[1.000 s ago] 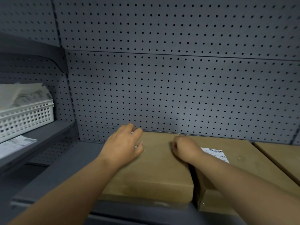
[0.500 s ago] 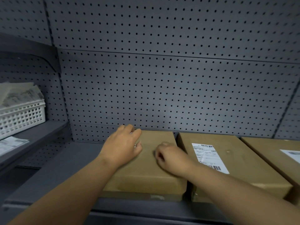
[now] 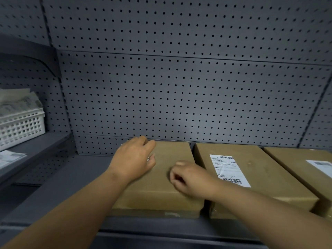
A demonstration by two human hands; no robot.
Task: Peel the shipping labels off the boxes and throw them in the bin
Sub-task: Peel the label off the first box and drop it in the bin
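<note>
A grey pegboard shelf (image 3: 75,177) carries three cardboard boxes side by side. The left box (image 3: 161,177) shows bare cardboard on top, so its label appears already removed. The middle box (image 3: 260,177) still bears a white shipping label (image 3: 228,170), as does the right box (image 3: 305,168), whose label (image 3: 321,167) is partly seen. No bin is clearly identified; a white basket (image 3: 21,126) at far left holds printed papers. The left hand (image 3: 133,159) lies loosely open on the left box; the right hand (image 3: 190,178) is curled, its contents hidden.
</note>
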